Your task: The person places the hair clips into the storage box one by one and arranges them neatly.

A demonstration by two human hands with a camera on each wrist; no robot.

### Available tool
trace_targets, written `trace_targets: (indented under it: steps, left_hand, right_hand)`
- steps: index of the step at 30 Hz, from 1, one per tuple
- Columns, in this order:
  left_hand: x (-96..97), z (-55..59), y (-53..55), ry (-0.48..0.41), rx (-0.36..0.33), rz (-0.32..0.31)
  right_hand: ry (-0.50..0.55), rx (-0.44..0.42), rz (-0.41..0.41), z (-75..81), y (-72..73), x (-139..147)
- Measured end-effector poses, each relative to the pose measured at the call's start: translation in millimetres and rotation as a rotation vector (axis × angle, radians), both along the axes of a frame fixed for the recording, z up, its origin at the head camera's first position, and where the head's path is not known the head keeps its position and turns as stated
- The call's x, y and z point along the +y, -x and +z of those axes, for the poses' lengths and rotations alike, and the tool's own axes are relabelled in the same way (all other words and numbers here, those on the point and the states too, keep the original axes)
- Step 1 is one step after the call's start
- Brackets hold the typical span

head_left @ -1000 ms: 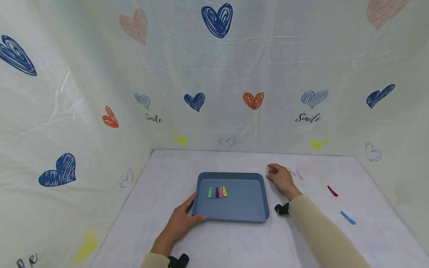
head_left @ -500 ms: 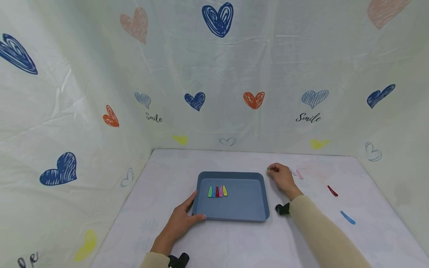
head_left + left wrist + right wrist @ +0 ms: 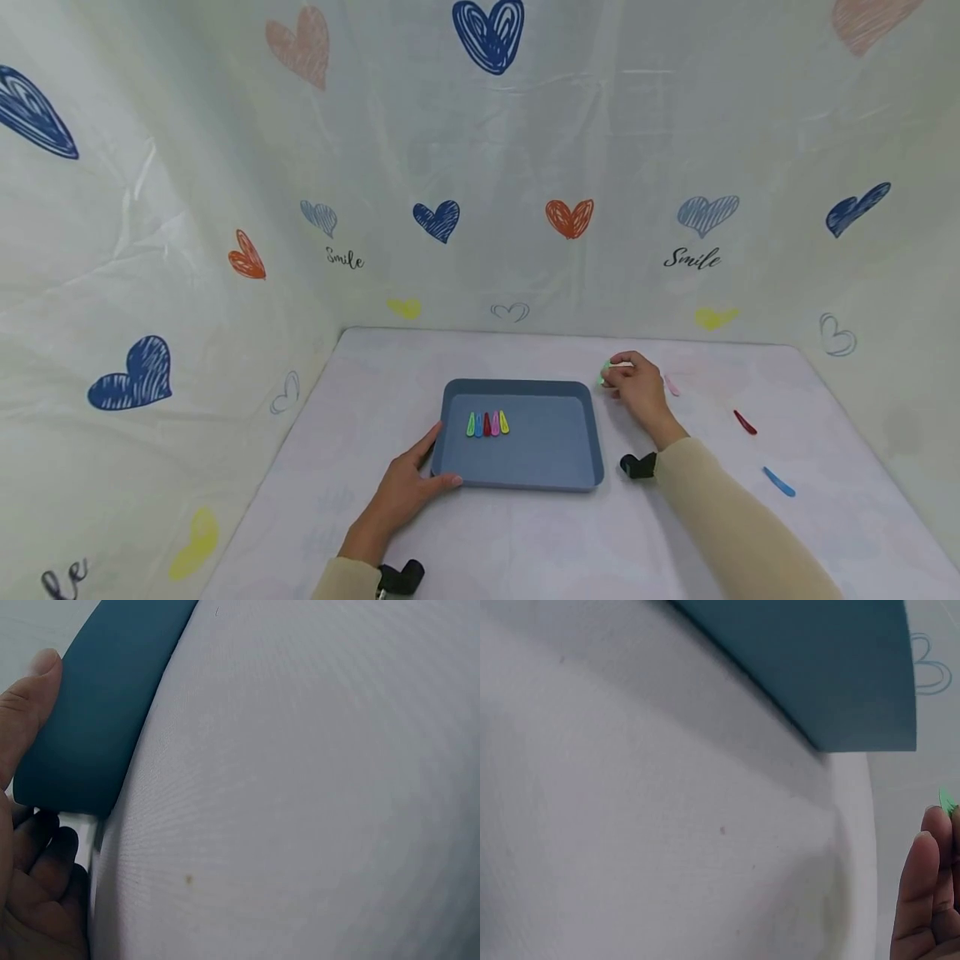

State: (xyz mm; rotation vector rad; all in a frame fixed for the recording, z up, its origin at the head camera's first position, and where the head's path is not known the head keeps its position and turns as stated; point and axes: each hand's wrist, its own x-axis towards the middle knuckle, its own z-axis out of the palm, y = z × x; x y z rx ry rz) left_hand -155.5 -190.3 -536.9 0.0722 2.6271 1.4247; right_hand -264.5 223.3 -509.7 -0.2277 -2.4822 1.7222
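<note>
In the head view my left hand (image 3: 401, 496) holds the near left corner of a blue-grey tray (image 3: 547, 454), thumb at the front rim and fingers along the left side. The left wrist view shows that thumb (image 3: 34, 694) against the tray wall (image 3: 105, 712). Beyond the tray's far right corner, my right hand (image 3: 641, 392) pinches a green hair clip (image 3: 604, 368) between thumb and fingers. A tip of this clip (image 3: 946, 801) shows in the right wrist view; the fingers cover the rest. Inside the tray lies a row of green, blue, red, pink and yellow hair clips (image 3: 487, 424).
On the white-covered table (image 3: 510, 542), to the right, lie a pink hair clip (image 3: 671, 386), a dark red one (image 3: 745, 422) and a blue one (image 3: 779, 482). A heart-printed curtain (image 3: 510, 167) stands behind the table and along its sides.
My right hand has shifted slightly right and up with the green hair clip. A pale purple clip beside the pink one is now hidden behind it. My left hand stays at the tray.
</note>
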Motion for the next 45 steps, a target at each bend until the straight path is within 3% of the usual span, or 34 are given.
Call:
trace_targets:
  steps: [13,24,34,45]
  left_hand:
    - [-1.1,0.8,1.4,0.002,0.005,-0.005]
    - [-2.3,0.0,0.8,-0.004,0.014,-0.012]
    - [-2.9,-0.2,-0.5,-0.010,0.010,-0.013]
    - [-2.6,-0.1,-0.8,-0.003,0.000,-0.007]
  right_hand:
    - [0.168,0.101,0.068,25.5,-14.6,-33]
    - [0.248,0.070,0.140,27.6,-24.0,-77]
    - [0.160,0.009,0.184,6.8,-28.8,-118]
    - [-0.075,-0.007,0.181,-13.8,-32.5,-141]
